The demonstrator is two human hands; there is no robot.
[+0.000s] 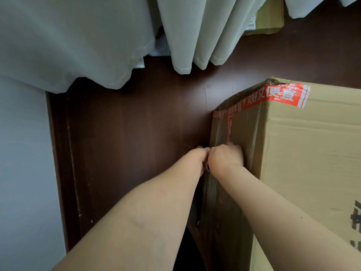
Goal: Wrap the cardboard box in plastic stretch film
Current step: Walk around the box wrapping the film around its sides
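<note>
While you reach down the box (pixel 304 153) side on the floor (pixel 136 133) | left hand (pixel 196 158) clenched, apparently on film roll | right hand (pixel 224 156) presses film flat so it clings

Two bare forearms and two hands, nothing worn on them.

The left hand (pixel 196 159) and the right hand (pixel 224 156) carry no gloves, rings, watch or bands. Behind each hand the wrist and forearm are uncovered all the way back to the picture's lower edge, with no sleeve or cuff showing. Faint veins show along the left forearm.
</note>
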